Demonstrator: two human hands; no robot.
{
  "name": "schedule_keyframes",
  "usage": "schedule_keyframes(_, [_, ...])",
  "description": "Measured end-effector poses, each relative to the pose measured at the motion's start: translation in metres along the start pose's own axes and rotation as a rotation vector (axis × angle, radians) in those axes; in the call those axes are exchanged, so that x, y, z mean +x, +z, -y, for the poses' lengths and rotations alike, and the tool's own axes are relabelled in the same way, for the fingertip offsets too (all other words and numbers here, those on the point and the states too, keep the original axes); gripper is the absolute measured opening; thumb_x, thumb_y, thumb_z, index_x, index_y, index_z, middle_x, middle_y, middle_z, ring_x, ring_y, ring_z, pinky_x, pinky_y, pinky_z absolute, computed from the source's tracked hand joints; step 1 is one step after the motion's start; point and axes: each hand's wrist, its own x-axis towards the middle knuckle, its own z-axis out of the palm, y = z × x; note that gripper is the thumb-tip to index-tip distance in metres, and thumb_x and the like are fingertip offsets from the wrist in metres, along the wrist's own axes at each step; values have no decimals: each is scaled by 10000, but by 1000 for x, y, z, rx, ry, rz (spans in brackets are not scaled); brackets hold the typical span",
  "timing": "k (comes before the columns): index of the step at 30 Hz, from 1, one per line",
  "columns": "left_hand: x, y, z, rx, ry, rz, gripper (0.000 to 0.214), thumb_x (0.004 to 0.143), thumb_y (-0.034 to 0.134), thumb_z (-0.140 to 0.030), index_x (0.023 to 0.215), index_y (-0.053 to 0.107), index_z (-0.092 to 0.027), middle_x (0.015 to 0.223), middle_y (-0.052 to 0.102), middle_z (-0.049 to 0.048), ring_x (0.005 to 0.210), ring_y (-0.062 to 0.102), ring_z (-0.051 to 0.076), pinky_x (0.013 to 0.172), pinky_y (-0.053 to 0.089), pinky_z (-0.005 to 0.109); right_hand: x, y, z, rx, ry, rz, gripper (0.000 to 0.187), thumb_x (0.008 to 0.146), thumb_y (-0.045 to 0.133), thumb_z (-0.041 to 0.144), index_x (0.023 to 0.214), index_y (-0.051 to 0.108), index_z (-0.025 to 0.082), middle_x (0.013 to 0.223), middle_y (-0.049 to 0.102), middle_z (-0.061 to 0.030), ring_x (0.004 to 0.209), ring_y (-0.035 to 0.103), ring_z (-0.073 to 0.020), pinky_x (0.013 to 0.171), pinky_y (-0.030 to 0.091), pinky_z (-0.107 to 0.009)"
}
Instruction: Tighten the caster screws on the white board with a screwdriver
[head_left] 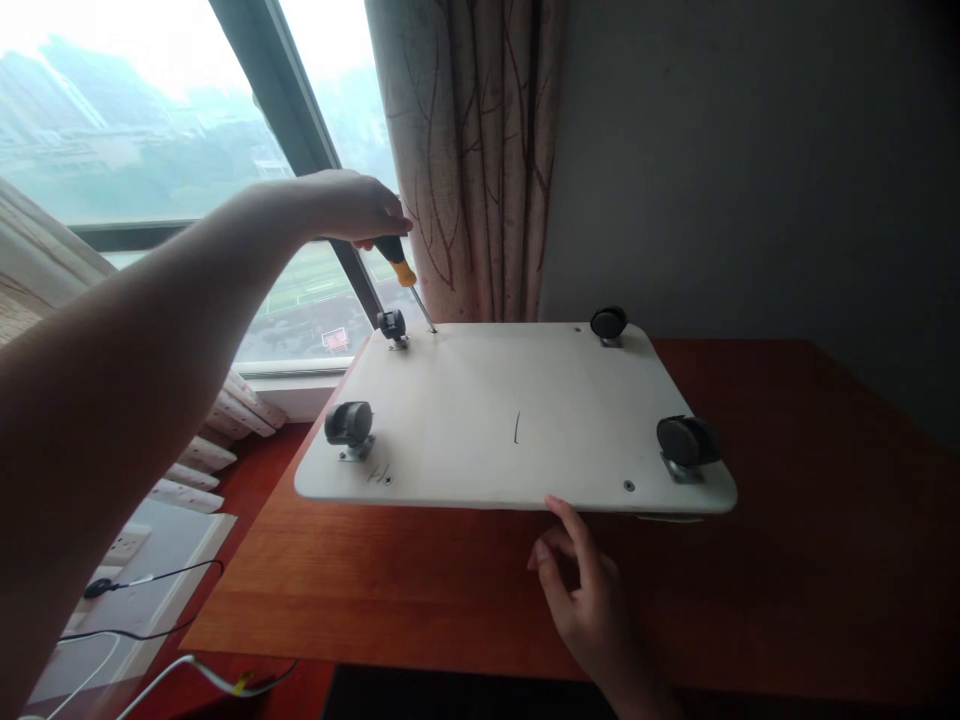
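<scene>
My left hand (360, 208) is closed around the black-and-yellow handle of a screwdriver (405, 272). Its steel shaft slants down, and the tip meets a screw hole near the far left corner of a white board (465, 410). The board has rounded corners and lies raised with its casters upward. Black casters stand near its corners: far left (391, 325), near left (349, 426), far right (608, 323) and near right (685, 442). My right hand (585, 590) rests its extended index finger against the board's near edge, the other fingers curled loosely, holding nothing.
A reddish-brown wooden table (420, 580) carries the board. Behind stand a window (150, 140), a patterned curtain (480, 160) and a grey wall (735, 180). At lower left, cables (172, 570) run from a power socket (124, 545) near the floor.
</scene>
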Motion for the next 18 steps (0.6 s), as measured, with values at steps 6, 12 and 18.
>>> schedule_keyframes(6, [-18,-5,-13,-394,201,59,772,861,657,-492,1549,379,-279,1125,715,70,845,674,168,769,462,270,0,1,1,2,7,-6,503,1006,484,174,1495,404,258,765,647,32,688,663,-111,701,573,-189])
schedule_keyframes(12, [-10,-10,-25,23,-82,-12,693,917,388,-750,1074,765,-189,688,699,47,749,649,217,809,456,369,-2,1,-2,11,16,10,511,1008,485,175,1504,395,261,767,640,30,699,669,-113,694,575,-190])
schedule_keyframes(18, [3,-8,-7,-161,114,74,795,899,602,-592,1576,362,-253,916,755,49,805,652,204,805,453,327,-1,0,0,-3,2,2,500,1006,477,178,1497,404,247,759,644,24,685,669,-119,679,577,-192])
